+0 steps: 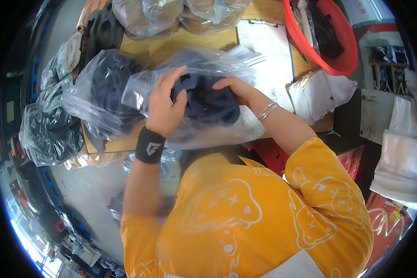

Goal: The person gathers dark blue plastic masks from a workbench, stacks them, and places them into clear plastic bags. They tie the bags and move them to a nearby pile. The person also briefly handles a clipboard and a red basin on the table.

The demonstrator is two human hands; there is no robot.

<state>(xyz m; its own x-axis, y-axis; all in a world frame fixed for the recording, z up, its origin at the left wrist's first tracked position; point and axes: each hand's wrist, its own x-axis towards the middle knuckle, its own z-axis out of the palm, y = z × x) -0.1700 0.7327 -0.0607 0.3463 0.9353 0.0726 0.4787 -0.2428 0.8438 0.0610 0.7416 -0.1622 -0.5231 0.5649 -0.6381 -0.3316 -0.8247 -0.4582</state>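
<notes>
A clear plastic bag (199,60) lies on the table in front of me. Its mouth is toward me, and dark blue moulded pieces with curved edges and openings (213,104) show in it. My left hand (167,104), with a black band at the wrist, is at the left side of these pieces. Its fingers are stretched out and its thumb stands apart. From the right, my right hand (236,90) reaches into the bag mouth. Its thumb lies over a dark blue piece, and the other fingers are mostly hidden behind it.
Another clear bag of dark pieces (109,88) lies to the left, with a further bag (51,134) beyond it. Wrapped bundles (148,16) stand at the back of the wooden table (208,41). A red basin (350,51), printed sheet (275,69) and white stack (319,95) are on the right.
</notes>
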